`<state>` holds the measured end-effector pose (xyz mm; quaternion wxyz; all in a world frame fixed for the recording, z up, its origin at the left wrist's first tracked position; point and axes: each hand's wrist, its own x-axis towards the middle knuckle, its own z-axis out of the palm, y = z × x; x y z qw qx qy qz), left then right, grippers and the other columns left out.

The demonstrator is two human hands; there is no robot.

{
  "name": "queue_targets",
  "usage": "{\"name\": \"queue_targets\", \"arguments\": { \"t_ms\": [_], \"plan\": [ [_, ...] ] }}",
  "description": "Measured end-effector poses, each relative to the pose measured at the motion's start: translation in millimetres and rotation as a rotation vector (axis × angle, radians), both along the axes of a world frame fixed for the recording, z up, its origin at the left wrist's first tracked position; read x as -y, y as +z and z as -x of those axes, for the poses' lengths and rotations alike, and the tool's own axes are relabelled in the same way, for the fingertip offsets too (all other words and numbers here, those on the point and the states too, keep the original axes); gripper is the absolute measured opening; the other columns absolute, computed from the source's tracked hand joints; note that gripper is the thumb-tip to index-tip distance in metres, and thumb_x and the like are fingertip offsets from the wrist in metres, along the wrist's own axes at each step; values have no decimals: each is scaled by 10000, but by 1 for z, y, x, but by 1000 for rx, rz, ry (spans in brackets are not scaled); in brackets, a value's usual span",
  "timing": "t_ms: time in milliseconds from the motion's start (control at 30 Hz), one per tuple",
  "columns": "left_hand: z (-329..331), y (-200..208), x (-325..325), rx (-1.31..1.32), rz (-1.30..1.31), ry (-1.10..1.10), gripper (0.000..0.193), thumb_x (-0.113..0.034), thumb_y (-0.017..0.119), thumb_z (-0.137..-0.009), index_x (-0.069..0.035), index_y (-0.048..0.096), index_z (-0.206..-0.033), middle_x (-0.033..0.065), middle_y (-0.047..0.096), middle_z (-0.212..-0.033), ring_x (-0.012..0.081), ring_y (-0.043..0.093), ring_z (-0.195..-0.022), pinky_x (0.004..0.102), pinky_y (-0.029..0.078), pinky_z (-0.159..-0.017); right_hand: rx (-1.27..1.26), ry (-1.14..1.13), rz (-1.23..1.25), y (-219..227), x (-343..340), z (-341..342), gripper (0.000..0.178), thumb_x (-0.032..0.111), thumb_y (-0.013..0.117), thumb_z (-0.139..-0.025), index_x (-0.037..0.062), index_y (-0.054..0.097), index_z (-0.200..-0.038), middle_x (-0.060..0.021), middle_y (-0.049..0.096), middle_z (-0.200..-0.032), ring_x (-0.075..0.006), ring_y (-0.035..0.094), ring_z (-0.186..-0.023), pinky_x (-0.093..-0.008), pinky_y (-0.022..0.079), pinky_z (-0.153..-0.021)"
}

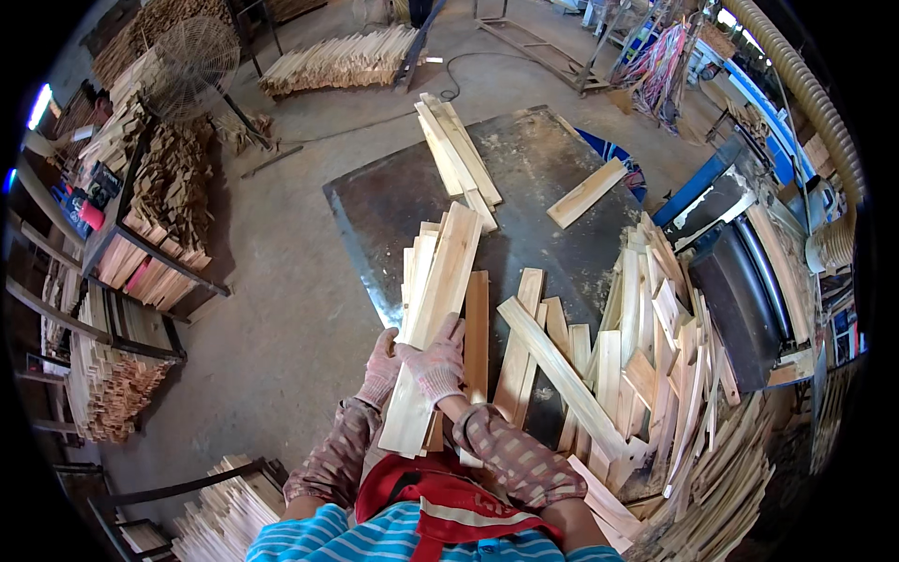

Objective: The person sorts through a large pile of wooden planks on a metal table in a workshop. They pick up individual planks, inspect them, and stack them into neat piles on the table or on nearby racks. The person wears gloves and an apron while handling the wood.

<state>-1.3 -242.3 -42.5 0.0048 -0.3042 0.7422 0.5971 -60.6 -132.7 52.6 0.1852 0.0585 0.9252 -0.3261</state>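
Note:
A pale wooden board [444, 272] lies lengthwise between my hands, its near end close to my body. My left hand [379, 367], in a pinkish knit glove, grips the board's left edge. My right hand [436, 363], gloved the same way, is closed over the board from the right; some of its fingers are hidden. Under and beside this board rest several other boards [411, 272] in a loose stack. A darker reddish board [477, 323] lies just right of my right hand. The dark metal table [375, 201] carries them.
More boards [458, 159] lie at the table's far side, with a single short board [587, 192] to their right. A large jumbled pile [646, 347] covers the right side, beside a machine [744, 290]. Racks of stacked wood [173, 197] and a fan [195, 64] stand left.

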Motion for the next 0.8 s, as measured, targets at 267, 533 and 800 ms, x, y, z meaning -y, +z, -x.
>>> {"name": "queue_targets", "arguments": {
  "t_ms": [267, 533, 800],
  "plan": [
    [-9, 11, -6, -177, -15, 96, 711, -132, 755, -864, 2, 445, -1490, 196, 556, -1450, 269, 540, -1339, 383, 428, -1118, -21, -248, 967, -48, -53, -9, 1074, 189, 823, -714, -49, 228, -1576, -221, 478, -1463, -296, 523, -1287, -358, 446, -1088],
    [-4, 60, -44, 4, 807, -301, 1065, -581, 788, -692, -52, 358, -1510, 242, 390, -1518, 419, 360, -1429, 584, 259, -1189, 194, -299, 1117, -69, -71, -15, 998, 210, 757, -779, -47, 229, -1586, -153, 557, -1358, -225, 609, -1117, -323, 526, -947],
    [3, 66, -43, -42, 584, -242, 939, -381, 839, -700, -31, 396, -1451, 230, 491, -1416, 416, 447, -1347, 498, 357, -1142, 89, -277, 1279, -50, -60, -28, 763, 158, 702, -807, 11, 399, -1492, -104, 593, -1293, -218, 592, -1168, -336, 496, -1010]
  ]
}}
